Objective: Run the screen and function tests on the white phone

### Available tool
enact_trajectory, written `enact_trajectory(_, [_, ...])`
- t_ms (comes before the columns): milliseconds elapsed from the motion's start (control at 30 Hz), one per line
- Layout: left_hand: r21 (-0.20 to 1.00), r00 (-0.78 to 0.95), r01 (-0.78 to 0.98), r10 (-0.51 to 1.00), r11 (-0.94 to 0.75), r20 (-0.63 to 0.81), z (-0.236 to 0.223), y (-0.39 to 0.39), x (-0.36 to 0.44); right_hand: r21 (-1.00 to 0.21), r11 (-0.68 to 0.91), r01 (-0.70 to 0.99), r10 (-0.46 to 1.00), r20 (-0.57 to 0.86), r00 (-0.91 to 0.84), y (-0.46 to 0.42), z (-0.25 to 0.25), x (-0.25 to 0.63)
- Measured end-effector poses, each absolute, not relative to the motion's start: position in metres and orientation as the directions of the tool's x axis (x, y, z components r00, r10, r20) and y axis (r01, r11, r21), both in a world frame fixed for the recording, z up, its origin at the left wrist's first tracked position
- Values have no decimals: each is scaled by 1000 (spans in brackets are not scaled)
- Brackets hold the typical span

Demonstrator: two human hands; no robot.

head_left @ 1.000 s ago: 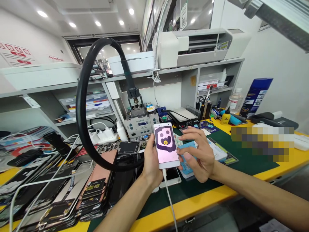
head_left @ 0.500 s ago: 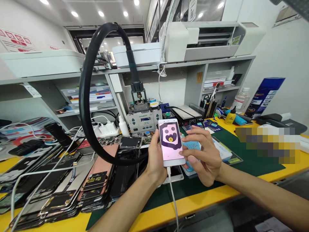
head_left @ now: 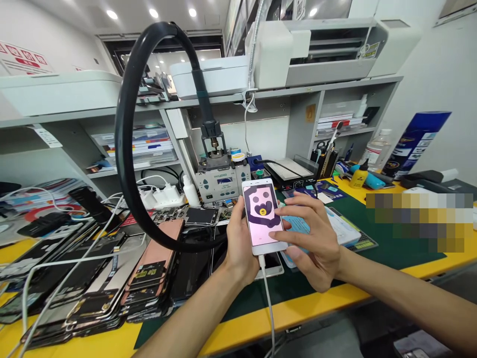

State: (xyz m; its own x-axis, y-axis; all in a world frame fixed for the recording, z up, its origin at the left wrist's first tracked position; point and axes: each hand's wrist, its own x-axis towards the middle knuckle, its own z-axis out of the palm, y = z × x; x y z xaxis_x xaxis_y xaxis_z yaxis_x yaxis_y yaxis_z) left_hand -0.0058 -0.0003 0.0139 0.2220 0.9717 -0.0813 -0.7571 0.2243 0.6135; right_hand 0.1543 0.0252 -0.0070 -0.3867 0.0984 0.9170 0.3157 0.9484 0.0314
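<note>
Workbench layout: a yellow-edged bench [head_left: 298,311] carries a green mat [head_left: 402,253], with grey shelving [head_left: 298,124] behind and white machines on top of it.

1. Phone. The white phone [head_left: 264,215] is held upright above the mat near the middle of the view, screen lit, showing a dark shape on a pink ground. A white cable [head_left: 269,303] is plugged into its lower end and hangs toward 6 o'clock, off the bench edge.

2. Left hand. The left hand [head_left: 238,243] is closed around the phone from 9 o'clock, with the thumb along the left edge and the fingers out of sight behind the case.

3. Right hand. The right hand [head_left: 316,243] sits at 3 o'clock of the phone, fingers loosely spread. Its fingertips [head_left: 283,211] meet the right edge of the screen.

4. Change over the last second. The phone has risen slightly in the view and tilted a little more upright. The right fingers, previously hovering beside the case, have closed in on the screen edge. The screen picture is unchanged. Judgement: the phone is powered and being operated by touch, not opened.

5. Surroundings. At 9 o'clock lies a pile of dark phone screens [head_left: 93,293]. At 12 o'clock stands a grey control box [head_left: 220,181] with a black hose [head_left: 124,139] looping up from it. Under the hands, a second phone [head_left: 274,263] lies flat on the mat.
</note>
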Motion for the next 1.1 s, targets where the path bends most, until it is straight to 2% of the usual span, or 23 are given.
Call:
enact_trajectory(467, [614, 169, -771, 984, 167, -56, 13, -2, -2, 51, 934, 353, 141, 855, -499, 29, -13, 150])
enact_trajectory(867, [606, 152, -784, 988, 138, -27, 14, -1, -1, 105, 936, 337, 99, 840, -533, 27, -14, 151])
enact_trajectory(1100, [617, 165, -773, 986, 144, -22, 15, -1, -1, 103, 943, 316, 68, 871, -486, 29, -11, 150])
